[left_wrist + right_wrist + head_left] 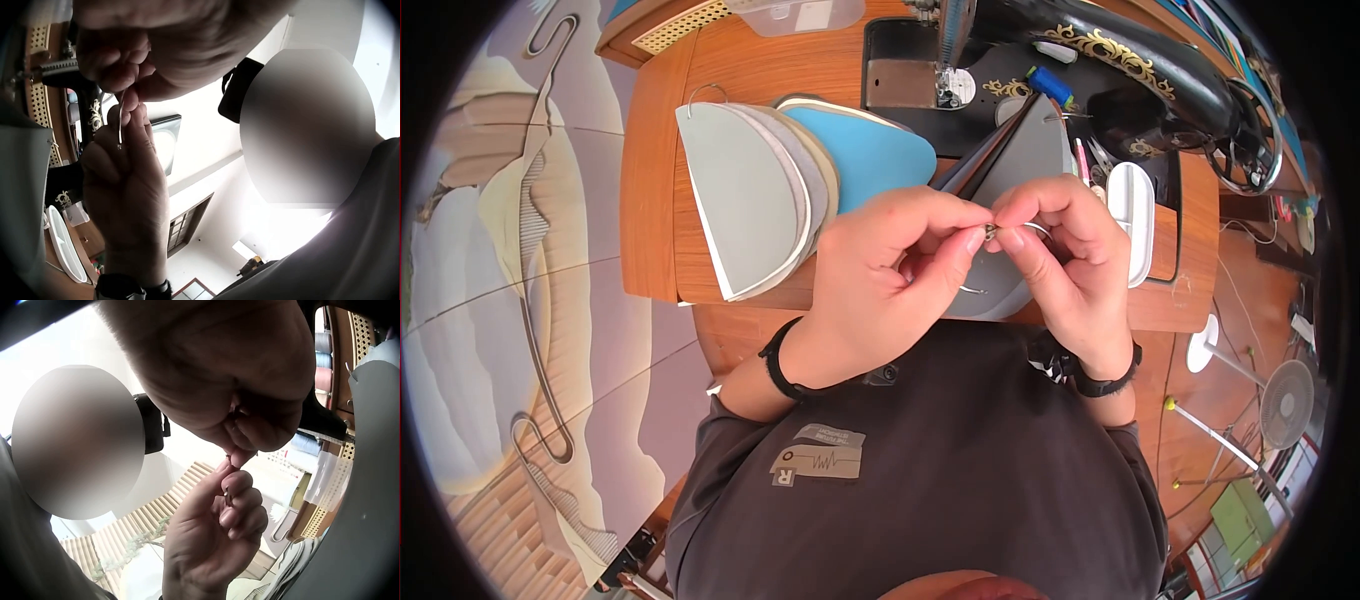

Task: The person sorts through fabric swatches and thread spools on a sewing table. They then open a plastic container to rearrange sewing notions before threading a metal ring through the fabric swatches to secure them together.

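Note:
A thin metal ring (1036,229) is pinched between both hands, over the front edge of the sewing table. The left hand (900,270) holds one end with thumb and forefinger; the right hand (1075,265) pinches right beside it, fingertips nearly touching. In the left wrist view the curved wire (120,128) runs from the fingertips down along the other hand's fingers. Grey swatch sheets (1025,165) lie fanned behind the right hand. Left of the hands rests another ringed swatch stack (745,200), with a blue sheet (870,155) beside it.
A black sewing machine (1130,65) stands at the back right, with a blue thread spool (1050,86) near it. A white tray (1132,225) lies right of the right hand. A clear container (800,14) is at the back; a fan (1288,405) stands right of the table.

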